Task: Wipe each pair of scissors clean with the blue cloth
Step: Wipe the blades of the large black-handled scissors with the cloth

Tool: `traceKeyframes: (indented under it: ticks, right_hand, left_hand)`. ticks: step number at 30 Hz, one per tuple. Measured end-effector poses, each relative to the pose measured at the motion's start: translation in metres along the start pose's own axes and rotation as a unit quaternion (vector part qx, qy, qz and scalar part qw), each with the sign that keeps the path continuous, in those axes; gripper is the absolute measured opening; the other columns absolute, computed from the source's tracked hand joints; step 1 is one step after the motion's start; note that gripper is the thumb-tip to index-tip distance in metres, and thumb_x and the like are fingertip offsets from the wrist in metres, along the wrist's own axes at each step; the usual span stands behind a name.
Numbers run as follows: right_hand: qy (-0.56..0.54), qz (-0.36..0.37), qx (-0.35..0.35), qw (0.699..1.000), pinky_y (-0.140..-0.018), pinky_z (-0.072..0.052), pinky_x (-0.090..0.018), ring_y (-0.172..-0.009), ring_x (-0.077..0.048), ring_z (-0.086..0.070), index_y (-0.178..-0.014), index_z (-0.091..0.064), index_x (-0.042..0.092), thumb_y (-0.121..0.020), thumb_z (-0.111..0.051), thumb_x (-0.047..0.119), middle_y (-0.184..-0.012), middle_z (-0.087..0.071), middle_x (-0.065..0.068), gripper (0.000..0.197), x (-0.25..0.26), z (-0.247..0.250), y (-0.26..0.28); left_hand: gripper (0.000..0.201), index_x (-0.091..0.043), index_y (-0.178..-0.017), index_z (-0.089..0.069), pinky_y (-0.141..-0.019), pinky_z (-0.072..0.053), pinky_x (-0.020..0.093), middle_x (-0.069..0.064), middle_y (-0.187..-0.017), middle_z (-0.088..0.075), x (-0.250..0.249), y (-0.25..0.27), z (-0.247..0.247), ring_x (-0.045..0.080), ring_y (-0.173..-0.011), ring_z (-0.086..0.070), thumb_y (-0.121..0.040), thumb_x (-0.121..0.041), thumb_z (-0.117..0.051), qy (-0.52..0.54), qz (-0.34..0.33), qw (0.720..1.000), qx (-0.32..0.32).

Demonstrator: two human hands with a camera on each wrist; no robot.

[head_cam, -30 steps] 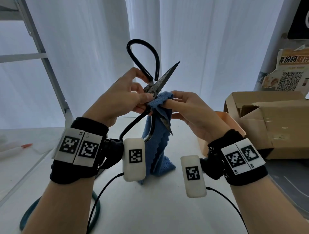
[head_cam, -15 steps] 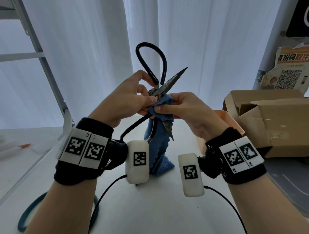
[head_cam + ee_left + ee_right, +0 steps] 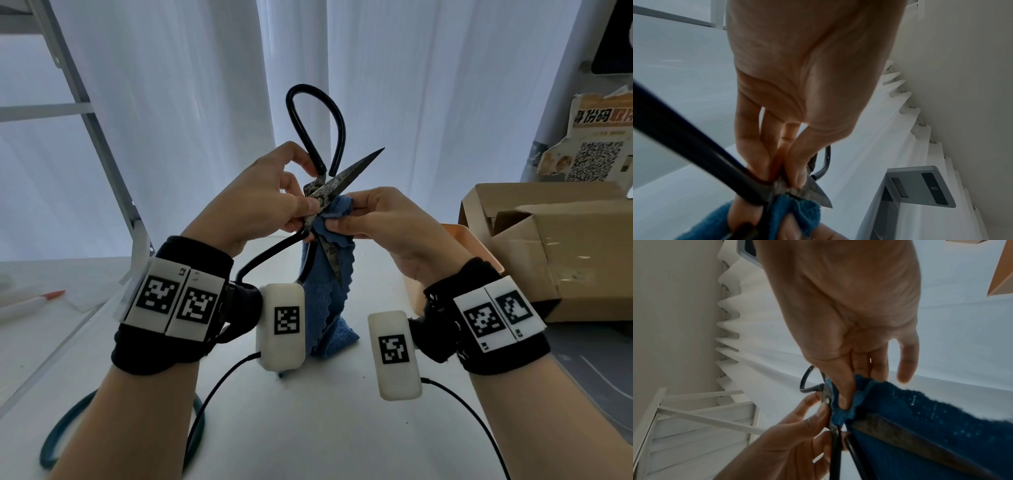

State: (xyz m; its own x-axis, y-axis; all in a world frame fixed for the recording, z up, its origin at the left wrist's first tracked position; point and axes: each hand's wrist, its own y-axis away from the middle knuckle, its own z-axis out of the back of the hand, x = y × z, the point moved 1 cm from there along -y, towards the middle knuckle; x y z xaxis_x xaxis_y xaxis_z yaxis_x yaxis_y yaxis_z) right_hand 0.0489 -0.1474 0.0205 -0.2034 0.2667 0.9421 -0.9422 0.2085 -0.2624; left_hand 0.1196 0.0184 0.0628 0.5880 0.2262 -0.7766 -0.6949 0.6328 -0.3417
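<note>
The left hand (image 3: 260, 202) pinches the scissors (image 3: 329, 186) at the pivot, thumb and fingertips closed together on the dull, stained metal where the two blades cross; the left wrist view shows that grip clamped right on the joint, with one black handle bar running off toward the camera. The right hand (image 3: 380, 222) pinches a bunched fold of the blue cloth (image 3: 325, 298) between thumb and fingers and presses it against the blades just beside the pivot, so the two hands almost touch there. In the right wrist view the little finger stands out straight, off the cloth, while the other fingers close on it. The scissors are held in the air above the table (image 3: 308, 428), splayed wide: one black loop handle rises up against the white curtain (image 3: 171, 120), one blade points up and to the right, the other blade points down in front of the hanging cloth. The cloth drops from the right hand to the table, where its lower end rests in a crumpled heap. To the right stands an open cardboard box (image 3: 561, 253) with a peach-coloured tray (image 3: 462, 240) near it; on the left of the table lies a white pen with an orange tip (image 3: 32, 301).
</note>
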Motion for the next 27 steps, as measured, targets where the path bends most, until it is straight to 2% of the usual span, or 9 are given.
traceKeyframes:
  ticks: [2,6,9,11,13,17,22,24,27]
  right_hand:
    - [0.002,0.0,0.003,1.0,-0.093,-0.054,-0.026,-0.102,-0.02,-0.072,-0.109,-0.075,0.007,-0.088,-0.07,0.002,-0.103,-0.077,-0.007,0.022,-0.0003,-0.0003,0.0]
    - [-0.035,0.0,-0.014,0.999,-0.076,-0.054,-0.018,-0.088,-0.012,-0.073,-0.106,-0.074,0.005,-0.084,-0.076,0.012,-0.096,-0.078,-0.005,0.023,-0.0006,-0.0033,0.0014]
    - [-0.028,0.002,-0.011,1.0,-0.084,-0.056,-0.023,-0.091,-0.015,-0.073,-0.106,-0.074,0.004,-0.086,-0.074,0.007,-0.099,-0.078,-0.008,0.02,0.0002,-0.0033,0.0005]
    - [-0.004,0.003,0.0,1.0,-0.091,-0.054,-0.026,-0.094,-0.016,-0.071,-0.105,-0.075,0.005,-0.088,-0.07,0.003,-0.102,-0.077,-0.009,0.018,0.0006,-0.0032,0.0002]
    - [-0.003,0.003,0.007,1.0,-0.086,-0.054,-0.024,-0.094,-0.015,-0.071,-0.107,-0.074,0.005,-0.088,-0.07,0.004,-0.103,-0.077,-0.01,0.019,0.0008,-0.0034,0.0013]
    - [-0.044,0.0,0.01,0.999,-0.079,-0.055,-0.021,-0.099,-0.021,-0.073,-0.111,-0.071,0.002,-0.085,-0.075,0.008,-0.105,-0.076,-0.012,0.027,0.0014,-0.0053,0.0031]
    - [-0.033,-0.007,0.028,0.999,-0.081,-0.054,-0.021,-0.094,-0.015,-0.071,-0.111,-0.071,0.002,-0.088,-0.069,0.002,-0.104,-0.076,-0.01,0.023,0.0035,-0.0038,0.0022]
    - [-0.036,-0.008,0.022,0.999,-0.076,-0.053,-0.019,-0.091,-0.015,-0.071,-0.112,-0.07,0.002,-0.088,-0.07,0.004,-0.102,-0.076,-0.01,0.024,0.0041,-0.0047,0.0036]
    - [-0.058,-0.006,0.009,0.998,-0.077,-0.054,-0.02,-0.099,-0.023,-0.072,-0.113,-0.07,0.001,-0.085,-0.074,0.008,-0.107,-0.075,-0.014,0.029,0.0036,-0.0052,0.004]
  left_hand:
    - [0.029,-0.022,-0.112,-0.057,-0.067,-0.057,0.026,-0.004,-0.065,-0.056,0.0001,0.0,-0.0001,0.013,-0.059,-0.06,-0.09,-0.007,-0.07,0.001,-0.001,1.0,-0.002]
    - [0.028,-0.021,-0.112,-0.058,-0.069,-0.057,0.03,-0.002,-0.067,-0.056,-0.001,0.0003,0.0023,0.015,-0.06,-0.061,-0.09,-0.008,-0.07,0.008,0.001,1.0,-0.004]
    - [0.029,-0.021,-0.111,-0.059,-0.07,-0.058,0.032,-0.003,-0.065,-0.056,-0.0005,0.0007,0.0035,0.014,-0.059,-0.061,-0.089,-0.007,-0.071,0.005,0.003,1.0,-0.003]
    - [0.029,-0.022,-0.111,-0.059,-0.073,-0.059,0.04,-0.005,-0.063,-0.056,0.0006,0.001,0.0035,0.014,-0.058,-0.06,-0.089,-0.008,-0.072,0.001,0.007,1.0,-0.003]
    - [0.029,-0.022,-0.111,-0.06,-0.075,-0.059,0.047,-0.006,-0.062,-0.057,0.0008,0.001,0.0032,0.014,-0.057,-0.06,-0.089,-0.008,-0.072,0.001,0.01,1.0,-0.002]
    - [0.029,-0.023,-0.112,-0.061,-0.064,-0.056,0.026,-0.006,-0.062,-0.056,-0.0008,0.0003,0.0022,0.01,-0.055,-0.059,-0.09,-0.006,-0.07,0.004,0.007,1.0,0.001]
    - [0.029,-0.022,-0.112,-0.061,-0.066,-0.056,0.025,-0.004,-0.063,-0.056,0.0002,0.0003,0.0015,0.011,-0.056,-0.059,-0.09,-0.006,-0.07,0.013,0.015,1.0,0.002]
    - [0.028,-0.022,-0.112,-0.061,-0.066,-0.056,0.026,-0.004,-0.063,-0.056,-0.0004,-0.0001,0.0007,0.011,-0.056,-0.06,-0.09,-0.006,-0.07,0.015,0.013,1.0,0.003]
    - [0.028,-0.024,-0.112,-0.061,-0.066,-0.056,0.027,-0.005,-0.063,-0.057,-0.0018,-0.0003,0.0014,0.011,-0.057,-0.061,-0.09,-0.007,-0.07,0.014,0.008,1.0,0.003]
